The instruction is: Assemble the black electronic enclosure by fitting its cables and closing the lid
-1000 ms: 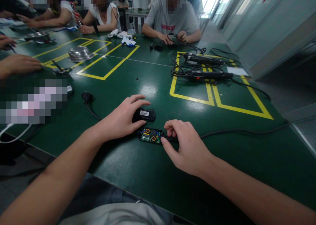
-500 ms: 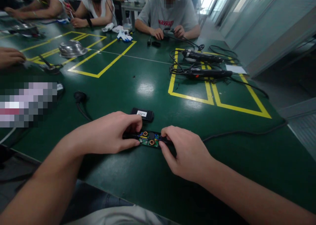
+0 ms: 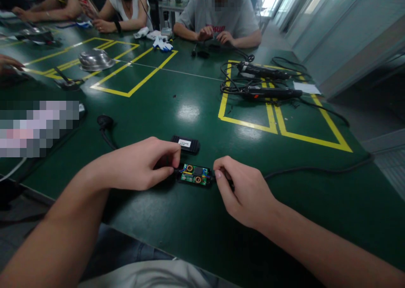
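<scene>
Plug: a black power plug (image 3: 105, 122) lies on the green table (image 3: 152, 224), its cable running back toward the near wrist.
Steel bowl: a shiny metal bowl (image 3: 95, 59) sits farther back, across yellow tape lines.
Left hand: the left hand (image 3: 142, 165) has thumb and forefinger closed on the left cord (image 3: 176, 170), just where it enters the housing.
Cover: a ribbed black cover (image 3: 185, 145) with a white label lies just behind the housing, apart from it.
Housing: the open black housing (image 3: 209, 182) rests on the table between the hands, its green circuit board (image 3: 190, 178) facing up, with two copper coils and coloured wires.
Right hand: the right hand (image 3: 243, 191) has thumb and forefinger together, seemingly on the right cord (image 3: 316, 168) at the housing's other end; the knuckles partly hide the contact.
Electric screwdrivers: two black electric screwdrivers (image 3: 274, 93) lie well apart, behind the right hand.
</scene>
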The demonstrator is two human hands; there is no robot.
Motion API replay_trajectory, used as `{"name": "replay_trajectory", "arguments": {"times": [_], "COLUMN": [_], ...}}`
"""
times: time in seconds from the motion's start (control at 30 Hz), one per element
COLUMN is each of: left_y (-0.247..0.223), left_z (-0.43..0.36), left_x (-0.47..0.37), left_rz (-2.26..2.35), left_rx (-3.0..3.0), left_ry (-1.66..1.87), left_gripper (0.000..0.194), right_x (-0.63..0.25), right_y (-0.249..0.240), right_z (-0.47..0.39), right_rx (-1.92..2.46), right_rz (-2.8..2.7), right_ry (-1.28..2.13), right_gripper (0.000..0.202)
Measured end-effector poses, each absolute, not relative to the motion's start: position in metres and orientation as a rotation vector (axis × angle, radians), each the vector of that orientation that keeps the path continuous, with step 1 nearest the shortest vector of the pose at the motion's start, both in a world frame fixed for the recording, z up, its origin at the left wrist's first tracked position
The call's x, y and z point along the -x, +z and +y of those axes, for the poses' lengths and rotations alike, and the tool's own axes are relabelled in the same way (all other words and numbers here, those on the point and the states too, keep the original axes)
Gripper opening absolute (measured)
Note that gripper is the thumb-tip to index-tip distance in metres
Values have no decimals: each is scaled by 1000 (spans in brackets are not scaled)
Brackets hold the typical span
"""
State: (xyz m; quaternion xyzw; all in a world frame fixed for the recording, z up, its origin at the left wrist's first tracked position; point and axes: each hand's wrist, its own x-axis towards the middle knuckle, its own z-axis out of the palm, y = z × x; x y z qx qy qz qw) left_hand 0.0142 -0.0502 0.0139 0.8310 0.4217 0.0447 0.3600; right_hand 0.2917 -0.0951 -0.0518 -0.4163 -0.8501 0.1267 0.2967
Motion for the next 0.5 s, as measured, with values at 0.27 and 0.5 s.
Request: {"name": "replay_trajectory", "arguments": {"times": [0.27,0.5], "left_y": [10,7], "left_z": [-48,-44], "left_x": [-13,-9], "left_rz": [1077,1038], "left_rx": [-2123,-2147], "left_ry": [106,111], "left_gripper": [13,16], "right_x": [-290,-287], "right_y": [-54,-54], "right_z": [-96,-94], "right_rx": [1166,1221], "right_rz": [-2284,-2304], "right_ry": [351,241], "right_gripper": [16,14]}}
